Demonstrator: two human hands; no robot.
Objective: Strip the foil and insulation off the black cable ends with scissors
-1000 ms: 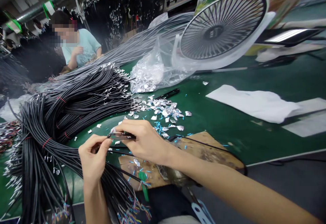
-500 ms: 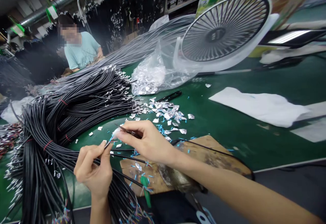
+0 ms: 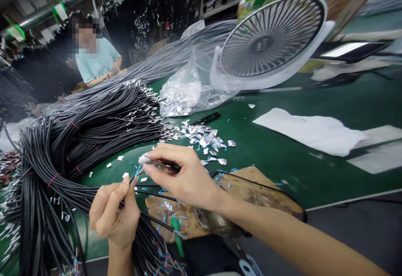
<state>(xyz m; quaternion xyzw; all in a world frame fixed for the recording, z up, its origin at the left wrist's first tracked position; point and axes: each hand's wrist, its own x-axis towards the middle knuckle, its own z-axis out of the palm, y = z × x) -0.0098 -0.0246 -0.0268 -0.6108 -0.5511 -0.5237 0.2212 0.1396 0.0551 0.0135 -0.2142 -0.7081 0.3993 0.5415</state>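
My left hand is closed, thumb and forefinger pinching the end of a black cable. Thin blue wires stick out past its fingertips. My right hand grips dark tweezers, whose tips lie close to those wires. Something white covers or sits at a right fingertip; I cannot tell which. Beneath my hands, a bundle of black cables, tied with red bands, runs across the table. Cable ends with coloured wires rest on a worn wooden board.
Foil scraps and blue bits litter the green table. Beyond lie a clear bag of scraps, a black cutter and a white fan. White cloth is at right. Another person sits across the table.
The view has shifted slightly, moving most things a little left. My right hand has turned a little, and the tweezers are less plainly seen. Both hands keep their grip.
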